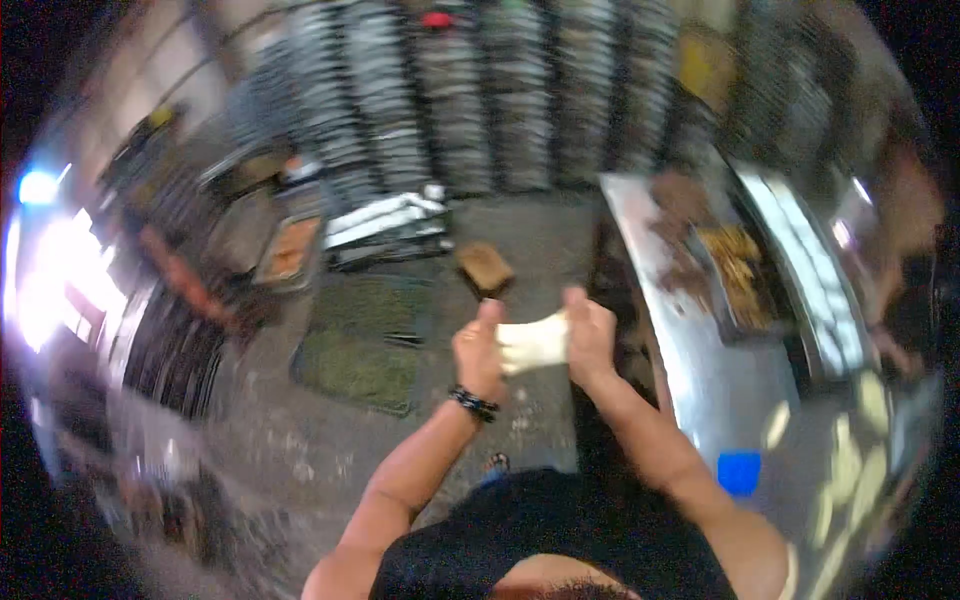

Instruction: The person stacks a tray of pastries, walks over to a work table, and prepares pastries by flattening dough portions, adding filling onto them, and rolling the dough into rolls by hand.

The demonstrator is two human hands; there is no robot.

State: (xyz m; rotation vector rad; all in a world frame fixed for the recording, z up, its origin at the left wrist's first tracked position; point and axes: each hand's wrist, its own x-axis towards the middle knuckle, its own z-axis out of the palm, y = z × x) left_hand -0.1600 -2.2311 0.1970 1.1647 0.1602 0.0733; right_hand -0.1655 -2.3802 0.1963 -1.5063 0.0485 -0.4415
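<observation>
A pale, stretched piece of dough (535,342) hangs in the air between my two hands. My left hand (479,347), with a dark beaded bracelet at the wrist, is closed on one end of it. At the other end my right hand (590,340) grips the dough with the thumb up. Motion blur softens the fingers. To the right, several similar pale dough pieces (845,465) lie on the metal table (690,385), near a blue square object (739,473).
A tray of yellowish-brown pieces (740,270) rests on the table beside brown crumbs (680,230). On the floor are a green-covered tray (365,340) and a brown block (485,268). Tall stacks of trays (450,110) line the back. An orange-filled tray (290,250) is at left.
</observation>
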